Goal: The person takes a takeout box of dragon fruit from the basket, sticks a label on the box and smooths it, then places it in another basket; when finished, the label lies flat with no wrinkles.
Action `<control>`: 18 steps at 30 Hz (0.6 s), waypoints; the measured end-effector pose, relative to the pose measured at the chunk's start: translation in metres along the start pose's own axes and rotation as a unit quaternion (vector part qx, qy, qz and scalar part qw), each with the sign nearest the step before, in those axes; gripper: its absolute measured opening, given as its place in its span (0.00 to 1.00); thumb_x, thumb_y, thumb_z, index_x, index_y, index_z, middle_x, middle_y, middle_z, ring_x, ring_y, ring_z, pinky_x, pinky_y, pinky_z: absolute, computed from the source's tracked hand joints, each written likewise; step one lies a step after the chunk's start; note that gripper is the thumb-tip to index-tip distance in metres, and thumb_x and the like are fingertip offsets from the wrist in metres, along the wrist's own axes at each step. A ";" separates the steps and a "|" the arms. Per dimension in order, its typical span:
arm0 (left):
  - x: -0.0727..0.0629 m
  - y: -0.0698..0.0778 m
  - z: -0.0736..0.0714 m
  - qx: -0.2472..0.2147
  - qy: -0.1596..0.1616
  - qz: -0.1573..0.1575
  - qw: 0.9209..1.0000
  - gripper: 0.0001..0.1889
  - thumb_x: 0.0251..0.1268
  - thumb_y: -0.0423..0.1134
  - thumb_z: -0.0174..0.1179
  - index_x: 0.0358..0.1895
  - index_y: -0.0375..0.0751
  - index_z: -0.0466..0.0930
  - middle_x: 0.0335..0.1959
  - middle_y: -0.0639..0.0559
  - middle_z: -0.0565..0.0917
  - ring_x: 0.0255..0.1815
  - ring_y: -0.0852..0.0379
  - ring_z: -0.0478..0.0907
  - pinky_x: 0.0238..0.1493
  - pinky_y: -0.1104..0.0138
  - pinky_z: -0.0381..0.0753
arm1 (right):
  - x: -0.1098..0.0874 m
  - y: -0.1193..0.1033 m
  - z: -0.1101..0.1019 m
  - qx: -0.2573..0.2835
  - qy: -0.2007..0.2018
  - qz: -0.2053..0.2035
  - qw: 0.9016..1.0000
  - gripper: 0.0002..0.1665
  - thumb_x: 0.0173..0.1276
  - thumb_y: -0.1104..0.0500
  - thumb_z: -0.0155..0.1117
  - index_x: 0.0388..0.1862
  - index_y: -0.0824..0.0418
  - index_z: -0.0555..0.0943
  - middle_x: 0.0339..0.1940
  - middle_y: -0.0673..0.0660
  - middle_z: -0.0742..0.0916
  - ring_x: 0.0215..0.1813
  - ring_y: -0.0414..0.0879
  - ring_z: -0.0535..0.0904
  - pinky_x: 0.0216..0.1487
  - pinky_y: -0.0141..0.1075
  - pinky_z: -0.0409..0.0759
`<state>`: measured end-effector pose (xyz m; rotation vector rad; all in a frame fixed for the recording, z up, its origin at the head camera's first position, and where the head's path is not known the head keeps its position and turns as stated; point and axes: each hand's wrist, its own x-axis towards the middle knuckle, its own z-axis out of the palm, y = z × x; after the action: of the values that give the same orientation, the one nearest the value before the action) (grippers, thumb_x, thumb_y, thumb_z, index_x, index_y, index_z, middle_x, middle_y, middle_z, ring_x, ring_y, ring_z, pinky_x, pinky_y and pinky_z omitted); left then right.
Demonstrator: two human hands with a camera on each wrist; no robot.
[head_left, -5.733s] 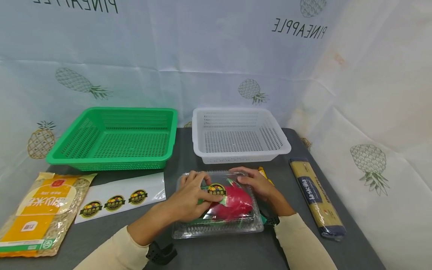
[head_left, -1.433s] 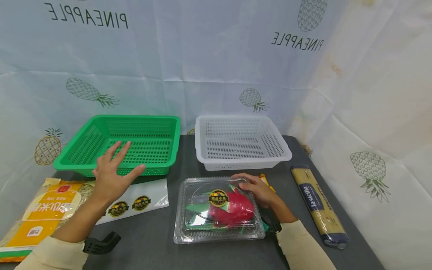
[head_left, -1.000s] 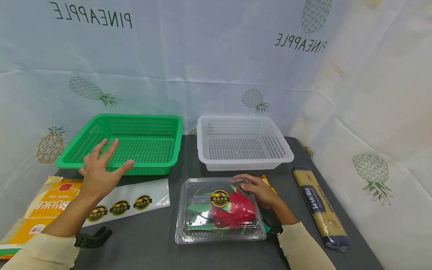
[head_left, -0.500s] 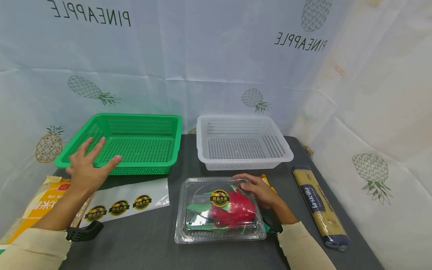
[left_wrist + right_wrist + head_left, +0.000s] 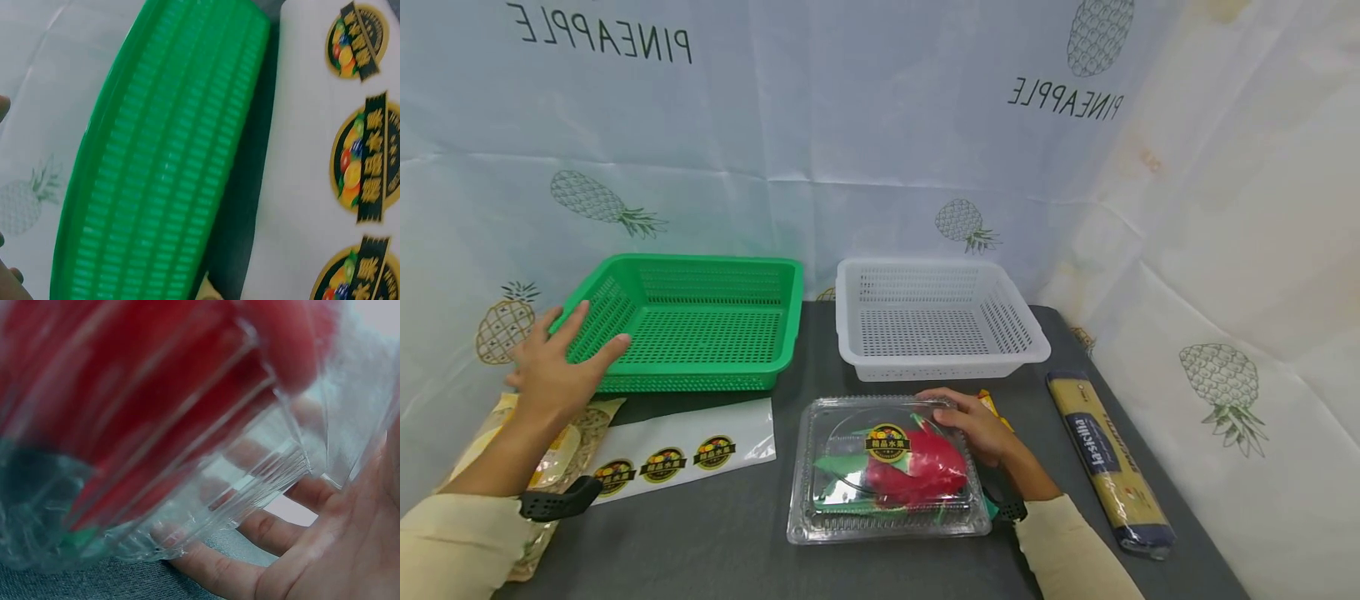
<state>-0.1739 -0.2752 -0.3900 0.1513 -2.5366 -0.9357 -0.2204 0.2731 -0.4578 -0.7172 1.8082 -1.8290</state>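
A clear plastic clamshell box lies on the table in the middle of the head view. Through its lid I see a red dragon fruit with green tips, and a round black-and-gold fruit sticker sits on top. My right hand holds the box at its right side, thumb on the lid; in the right wrist view several fingers reach along and under its ribbed edge. My left hand, fingers spread and holding nothing, hovers by the near left corner of the green basket.
A sticker sheet with several labels lies left of the box, beside a grain bag partly hidden by the left arm. Behind the box stands a white basket. A pasta pack and a small yellow packet lie to the right.
My left hand, earlier touching the sticker on the lid, has lifted off and moved left past the sticker sheet to the green basket's left side. My right hand has stayed at the box.
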 end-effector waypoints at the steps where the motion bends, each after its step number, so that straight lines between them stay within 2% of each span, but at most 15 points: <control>1: 0.001 -0.002 -0.001 0.001 0.001 -0.004 1.000 0.40 0.70 0.54 0.53 0.78 0.48 0.44 0.76 0.36 0.37 0.68 0.19 0.29 0.46 0.22 0.28 | 0.000 0.000 0.000 0.000 0.000 -0.001 1.000 0.26 0.75 0.60 0.52 0.66 0.72 0.66 0.56 0.61 0.80 0.53 0.56 0.80 0.47 0.53 0.78; 8: 0.008 -0.017 -0.006 0.009 0.002 -0.027 1.000 0.42 0.69 0.55 0.53 0.78 0.48 0.43 0.76 0.35 0.36 0.68 0.19 0.29 0.45 0.23 0.32 | 0.000 0.000 -0.002 0.001 -0.002 -0.006 1.000 0.25 0.75 0.61 0.50 0.66 0.72 0.65 0.55 0.60 0.80 0.53 0.55 0.79 0.47 0.51 0.79; 14: 0.013 -0.034 -0.012 0.013 -0.018 -0.048 0.999 0.43 0.70 0.56 0.52 0.78 0.46 0.39 0.76 0.36 0.31 0.69 0.22 0.24 0.45 0.22 0.26 | -0.001 0.000 -0.001 0.005 0.001 0.004 1.000 0.26 0.74 0.59 0.52 0.66 0.71 0.66 0.56 0.61 0.79 0.52 0.56 0.80 0.46 0.52 0.79; 18: 0.015 -0.042 -0.015 0.025 -0.031 -0.056 0.998 0.43 0.70 0.57 0.51 0.78 0.46 0.38 0.76 0.36 0.30 0.69 0.22 0.24 0.43 0.21 0.26 | -0.001 0.000 0.000 0.005 0.001 0.005 1.000 0.27 0.74 0.59 0.52 0.66 0.71 0.66 0.56 0.62 0.79 0.52 0.57 0.80 0.45 0.53 0.79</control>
<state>-0.1829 -0.3201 -0.4017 0.2859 -2.6339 -0.9332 -0.2200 0.2735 -0.4579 -0.7012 1.8001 -1.8309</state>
